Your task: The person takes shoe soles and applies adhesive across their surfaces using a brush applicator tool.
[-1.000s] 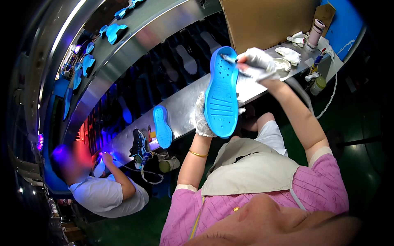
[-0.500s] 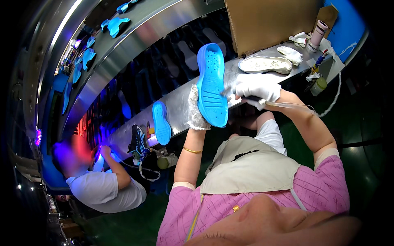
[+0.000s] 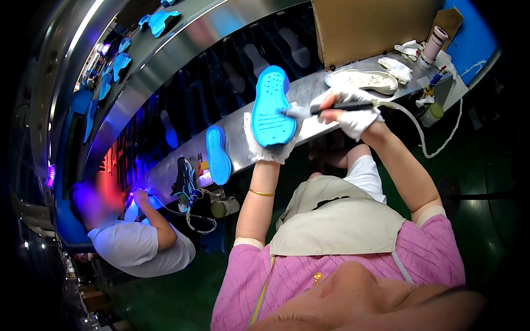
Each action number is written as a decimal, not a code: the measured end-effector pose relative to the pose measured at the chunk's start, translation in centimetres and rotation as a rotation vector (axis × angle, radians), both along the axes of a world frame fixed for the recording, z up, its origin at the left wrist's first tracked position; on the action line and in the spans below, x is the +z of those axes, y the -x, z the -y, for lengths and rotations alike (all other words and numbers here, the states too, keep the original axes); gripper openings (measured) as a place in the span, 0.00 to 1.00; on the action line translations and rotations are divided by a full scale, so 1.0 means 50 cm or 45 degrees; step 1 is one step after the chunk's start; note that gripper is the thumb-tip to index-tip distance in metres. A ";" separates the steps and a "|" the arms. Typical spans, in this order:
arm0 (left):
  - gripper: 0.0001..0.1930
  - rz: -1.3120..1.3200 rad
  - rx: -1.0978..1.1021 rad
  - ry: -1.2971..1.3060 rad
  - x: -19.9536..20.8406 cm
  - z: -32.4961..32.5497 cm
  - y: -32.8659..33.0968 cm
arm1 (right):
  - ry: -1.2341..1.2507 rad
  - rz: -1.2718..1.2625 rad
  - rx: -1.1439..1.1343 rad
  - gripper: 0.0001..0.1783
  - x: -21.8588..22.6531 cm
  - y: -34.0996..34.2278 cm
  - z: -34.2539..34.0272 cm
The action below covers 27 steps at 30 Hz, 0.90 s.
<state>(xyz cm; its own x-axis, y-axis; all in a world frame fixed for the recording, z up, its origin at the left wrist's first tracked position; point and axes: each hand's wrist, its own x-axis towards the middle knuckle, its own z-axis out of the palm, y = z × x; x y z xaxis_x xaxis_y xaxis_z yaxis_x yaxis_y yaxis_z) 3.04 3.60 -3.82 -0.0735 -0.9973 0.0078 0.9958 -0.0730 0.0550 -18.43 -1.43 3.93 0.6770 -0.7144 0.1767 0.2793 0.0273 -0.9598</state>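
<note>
Your gloved left hand (image 3: 266,148) grips an upright blue shoe sole (image 3: 272,107) above the bench (image 3: 309,94), while your right hand (image 3: 353,110) clasps a brush (image 3: 323,109) touching its right edge.

Long curved steel bench (image 3: 243,146), dark green floor (image 3: 480,220), purple glow.

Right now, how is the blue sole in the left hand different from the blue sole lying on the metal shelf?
The held blue sole stands upright in the gloved left hand, with the right hand putting a brush to it. The lying blue sole rests flat on the metal shelf, untouched. It looks narrower. Both are bright blue.
</note>
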 end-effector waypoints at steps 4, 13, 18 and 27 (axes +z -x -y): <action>0.33 0.127 0.059 -0.053 0.010 -0.008 0.026 | -0.304 0.556 -0.009 0.08 -0.046 0.001 0.010; 0.11 0.527 -0.011 0.074 -0.147 0.034 -0.011 | -0.727 0.879 0.685 0.12 -0.057 -0.111 -0.070; 0.34 0.303 0.047 -0.053 0.060 -0.004 0.041 | -0.769 1.051 0.480 0.15 -0.103 -0.059 -0.030; 0.42 0.661 0.037 0.451 0.425 0.210 -0.052 | -0.586 1.186 0.279 0.10 -0.018 0.059 0.002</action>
<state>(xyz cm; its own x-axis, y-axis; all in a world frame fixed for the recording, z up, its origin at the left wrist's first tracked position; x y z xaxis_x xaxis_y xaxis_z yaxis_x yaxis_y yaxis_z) 5.63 -6.90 17.44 -0.1296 -0.9424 0.3084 0.8339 0.0647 0.5482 -21.41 -1.53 3.03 0.5357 -0.7231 0.4360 0.8441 0.4722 -0.2540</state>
